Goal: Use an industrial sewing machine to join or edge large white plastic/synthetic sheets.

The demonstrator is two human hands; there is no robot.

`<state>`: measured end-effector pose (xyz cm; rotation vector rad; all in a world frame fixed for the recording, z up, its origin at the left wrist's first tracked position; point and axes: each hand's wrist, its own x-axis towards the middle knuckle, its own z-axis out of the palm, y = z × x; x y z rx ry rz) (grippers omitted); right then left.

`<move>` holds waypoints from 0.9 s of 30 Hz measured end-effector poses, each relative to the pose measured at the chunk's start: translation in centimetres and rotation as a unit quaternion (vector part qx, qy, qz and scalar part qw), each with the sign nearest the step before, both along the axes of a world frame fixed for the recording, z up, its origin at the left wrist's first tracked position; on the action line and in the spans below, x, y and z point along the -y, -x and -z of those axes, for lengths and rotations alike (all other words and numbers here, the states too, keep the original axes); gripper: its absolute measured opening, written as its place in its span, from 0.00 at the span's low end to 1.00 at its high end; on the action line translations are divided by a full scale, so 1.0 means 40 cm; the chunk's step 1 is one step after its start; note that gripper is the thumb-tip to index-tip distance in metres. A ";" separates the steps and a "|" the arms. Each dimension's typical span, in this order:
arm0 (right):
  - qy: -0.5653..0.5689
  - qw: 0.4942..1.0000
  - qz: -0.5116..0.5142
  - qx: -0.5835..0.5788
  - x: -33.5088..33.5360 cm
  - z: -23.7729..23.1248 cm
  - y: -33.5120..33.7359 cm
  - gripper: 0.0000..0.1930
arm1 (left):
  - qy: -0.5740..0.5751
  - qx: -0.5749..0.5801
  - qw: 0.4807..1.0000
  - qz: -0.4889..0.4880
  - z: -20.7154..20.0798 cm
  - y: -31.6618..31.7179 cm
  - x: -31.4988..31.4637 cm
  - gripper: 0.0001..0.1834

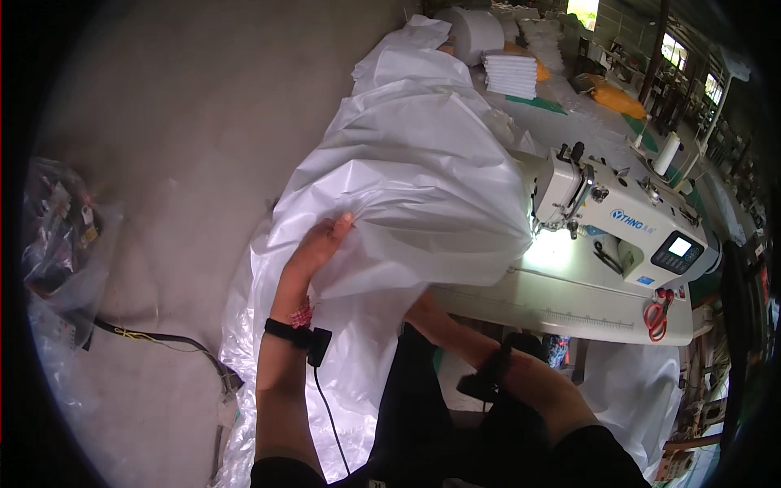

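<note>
A large white plastic-like sheet (407, 171) lies in loose folds over the left part of the sewing table and hangs down in front of me. My left hand (324, 241) is closed on a fold of it, thumb on top. My right hand (425, 314) reaches under the sheet's lower edge, so its fingers are hidden. To the right stands a white sewing machine (622, 207) with a lit needle area and a small screen. The sheet's right edge runs up to the machine's needle end.
Red-handled scissors (656, 317) lie at the table's right front corner, and dark snips (606, 255) under the machine arm. A stack of folded white pieces (510, 75) and a large white roll (476, 37) are at the back. On the left are a clear plastic bag (65, 236) and a black cable (175, 338).
</note>
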<state>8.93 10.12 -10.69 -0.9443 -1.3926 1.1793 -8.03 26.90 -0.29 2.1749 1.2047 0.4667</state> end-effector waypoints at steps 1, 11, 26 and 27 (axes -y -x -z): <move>0.042 0.994 -0.016 -0.099 0.037 0.004 0.013 0.26 | -0.007 -0.047 0.998 -0.039 -0.018 0.013 0.029 0.38; -0.003 0.998 0.069 -0.012 0.343 0.035 0.024 0.14 | -0.086 -0.040 0.995 0.040 0.018 -0.007 0.090 0.31; 0.179 0.959 -0.081 -0.201 0.548 -0.044 -0.134 0.28 | -0.173 -0.153 0.973 0.017 0.132 -0.122 -0.132 0.35; 0.242 0.963 -0.103 -0.058 0.523 -0.062 -0.129 0.27 | -0.183 -0.148 0.972 0.027 0.131 -0.120 -0.129 0.35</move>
